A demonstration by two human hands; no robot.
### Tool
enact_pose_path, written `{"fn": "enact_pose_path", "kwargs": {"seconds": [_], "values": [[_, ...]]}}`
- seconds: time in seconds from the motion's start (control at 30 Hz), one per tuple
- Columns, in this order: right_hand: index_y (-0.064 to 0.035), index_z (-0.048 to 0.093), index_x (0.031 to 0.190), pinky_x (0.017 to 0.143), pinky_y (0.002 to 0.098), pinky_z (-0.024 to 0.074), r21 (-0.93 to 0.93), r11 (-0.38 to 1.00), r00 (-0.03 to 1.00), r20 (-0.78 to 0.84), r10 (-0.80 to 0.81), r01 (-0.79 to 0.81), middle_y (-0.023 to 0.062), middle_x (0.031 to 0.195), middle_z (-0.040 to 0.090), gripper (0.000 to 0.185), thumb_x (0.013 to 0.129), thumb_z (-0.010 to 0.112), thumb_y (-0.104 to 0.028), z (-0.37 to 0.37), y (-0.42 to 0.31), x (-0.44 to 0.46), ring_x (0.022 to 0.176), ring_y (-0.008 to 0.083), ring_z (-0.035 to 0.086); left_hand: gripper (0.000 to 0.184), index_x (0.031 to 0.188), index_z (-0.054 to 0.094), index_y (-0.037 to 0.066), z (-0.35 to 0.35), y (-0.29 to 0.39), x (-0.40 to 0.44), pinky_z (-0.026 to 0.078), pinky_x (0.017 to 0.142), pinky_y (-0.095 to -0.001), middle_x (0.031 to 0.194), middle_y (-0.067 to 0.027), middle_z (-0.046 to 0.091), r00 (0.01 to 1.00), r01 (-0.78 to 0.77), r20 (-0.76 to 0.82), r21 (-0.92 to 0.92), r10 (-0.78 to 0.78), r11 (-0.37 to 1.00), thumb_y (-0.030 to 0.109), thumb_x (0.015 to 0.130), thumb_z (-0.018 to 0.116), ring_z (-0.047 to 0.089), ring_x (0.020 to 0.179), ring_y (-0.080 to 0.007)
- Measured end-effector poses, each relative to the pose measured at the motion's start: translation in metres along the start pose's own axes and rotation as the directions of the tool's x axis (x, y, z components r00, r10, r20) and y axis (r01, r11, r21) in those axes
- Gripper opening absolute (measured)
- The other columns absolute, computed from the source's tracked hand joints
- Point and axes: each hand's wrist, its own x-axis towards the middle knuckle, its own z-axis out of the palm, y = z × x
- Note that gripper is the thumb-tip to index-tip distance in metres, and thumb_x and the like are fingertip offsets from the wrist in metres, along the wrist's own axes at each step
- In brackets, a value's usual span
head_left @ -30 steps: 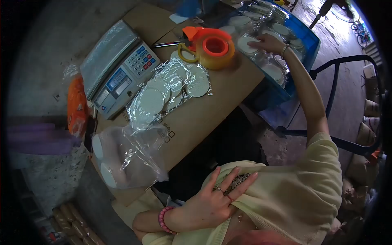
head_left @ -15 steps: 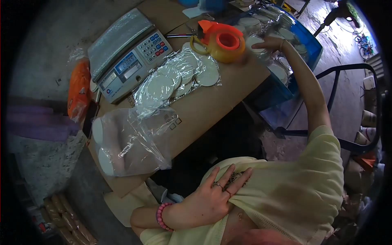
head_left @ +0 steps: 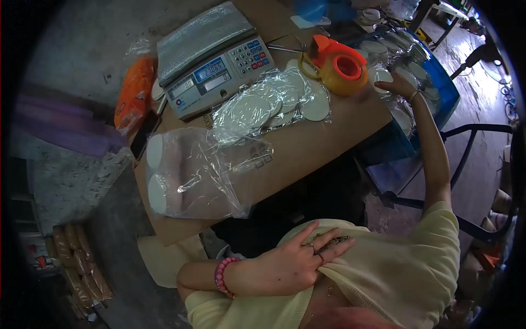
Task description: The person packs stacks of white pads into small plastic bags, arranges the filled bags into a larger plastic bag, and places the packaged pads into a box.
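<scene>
My left hand [head_left: 298, 263], with a pink bead bracelet [head_left: 221, 277] at the wrist, rests on the front of the pale yellow shirt [head_left: 378, 255]. Its fingers are spread and hold nothing. My right hand [head_left: 401, 86] reaches over the blue crate [head_left: 402, 147], which holds several clear-wrapped packs of white discs. Thumb and fingers stand apart, and the thumb lies by a wrapped disc pack [head_left: 379, 75]; some fingers are hidden. Left of that hand, on the cardboard-topped table, sits an orange tape dispenser [head_left: 331, 52] with a roll of yellowish tape.
More wrapped white discs [head_left: 249, 112] lie beside a digital scale [head_left: 211, 66] on the table [head_left: 312, 142]. A clear plastic bag [head_left: 203, 181] with white discs lies at the near left. An orange bag [head_left: 134, 90] is beyond the scale. A black metal frame [head_left: 466, 164] stands at the right.
The view has shifted, so the table and its things appear farther right. My right hand sits slightly nearer my body over the crate. My left hand stays on the shirt.
</scene>
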Motion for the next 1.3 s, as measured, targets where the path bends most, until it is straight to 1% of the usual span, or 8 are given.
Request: {"fn": "enact_pose_path", "kwargs": {"seconds": [0.23,0.37,0.43,0.67,0.83,0.97,1.07,1.3], "values": [[0.0093,0.038,0.147,0.113,0.0409,0.0370,0.023,0.998,0.998,0.019,0.064,-0.065,0.0301,0.146,0.046,0.115,0.069,0.081,-0.064,-0.004,-0.006,-0.014,0.138,0.0380,0.045,0.022,0.081,0.076,0.007,-0.013,-0.013,-0.013,0.034,0.114,-0.0544,0.148,-0.0139,0.049,0.997,-0.068,0.032,-0.169,0.075,0.983,0.016,0.065,0.064,0.045,0.139,-0.0326],[0.0081,0.036,0.148,0.114,0.0407,0.0364,0.369,0.925,0.996,0.038,0.081,-0.089,0.0262,0.147,0.048,0.107,0.073,0.085,-0.051,0.004,0.000,-0.028,0.138,0.0351,0.046,0.017,0.088,0.077,0.006,-0.035,-0.026,-0.029,0.040,0.108,-0.0546,0.131,-0.0219,0.061,0.930,-0.288,-0.348,-0.497,0.116,0.818,0.012,0.074,0.068,0.058,0.124,-0.0367],[0.0050,0.048,0.139,0.098,0.0383,0.0507,0.766,0.642,0.971,-0.130,0.202,-0.031,0.0170,0.127,0.064,0.080,0.082,0.082,-0.039,0.015,0.007,-0.039,0.113,0.0276,0.064,0.015,0.093,0.076,0.008,-0.017,-0.026,-0.037,0.049,0.097,-0.0492,0.119,-0.0222,0.066,0.729,-0.475,-0.682,-0.566,-0.059,0.674,0.002,0.087,0.065,0.066,0.108,-0.0363],[-0.0018,0.046,0.142,0.097,0.0385,0.0533,0.945,-0.217,0.966,-0.219,0.140,0.246,0.0130,0.132,0.060,0.050,0.096,0.064,-0.009,0.000,0.019,-0.126,0.114,0.0264,0.064,0.047,0.141,0.048,-0.001,0.038,-0.064,-0.013,0.045,0.104,-0.0390,0.136,-0.0191,0.057,0.678,0.238,-0.423,-0.648,-0.602,0.723,0.005,0.095,0.060,0.057,0.123,-0.0327],[-0.0009,0.039,0.148,0.107,0.0377,0.0450,0.977,-0.024,0.948,-0.214,-0.237,0.214,0.0124,0.140,0.053,0.081,0.077,0.078,-0.002,0.018,-0.144,-0.194,0.126,0.0241,0.055,0.114,0.159,-0.010,0.005,0.055,-0.115,0.044,0.030,0.118,-0.0432,0.159,-0.0219,0.026,0.506,0.035,-0.689,-0.584,-0.519,0.811,0.006,0.084,0.077,0.035,0.144,-0.0304],[-0.0011,0.033,0.152,0.113,0.0369,0.0374,0.951,-0.019,0.811,-0.274,-0.517,0.309,0.0114,0.149,0.044,0.093,0.072,0.082,-0.001,0.045,-0.213,-0.192,0.134,0.0217,0.047,0.120,0.159,-0.010,0.005,0.057,-0.128,0.047,0.032,0.117,-0.0430,0.155,-0.0217,0.034,0.430,-0.120,-0.624,-0.756,-0.653,0.643,0.011,0.081,0.082,0.039,0.141,-0.0320],[-0.0034,0.028,0.155,0.116,0.0385,0.0320,0.871,0.213,0.681,-0.173,-0.712,0.443,0.0160,0.158,0.034,0.105,0.069,0.088,-0.017,0.063,-0.226,-0.183,0.146,0.0271,0.033,0.127,0.156,-0.018,0.005,0.060,-0.128,0.027,0.036,0.114,-0.0427,0.147,-0.0213,0.044,0.353,0.187,-0.659,-0.645,-0.664,0.740,0.010,0.079,0.082,0.051,0.131,-0.0341],[-0.0036,0.013,0.159,0.120,0.0432,0.0232,0.890,-0.063,0.654,-0.377,-0.656,0.451,0.0198,0.163,0.022,0.125,0.067,0.090,-0.039,0.067,-0.255,-0.184,0.151,0.0322,0.023,0.133,0.152,-0.027,0.003,0.053,-0.129,0.030,0.032,0.117,-0.0385,0.149,-0.0197,0.041,0.369,0.279,-0.781,-0.424,-0.504,0.862,0.015,0.078,0.083,0.042,0.139,-0.0313]]}}
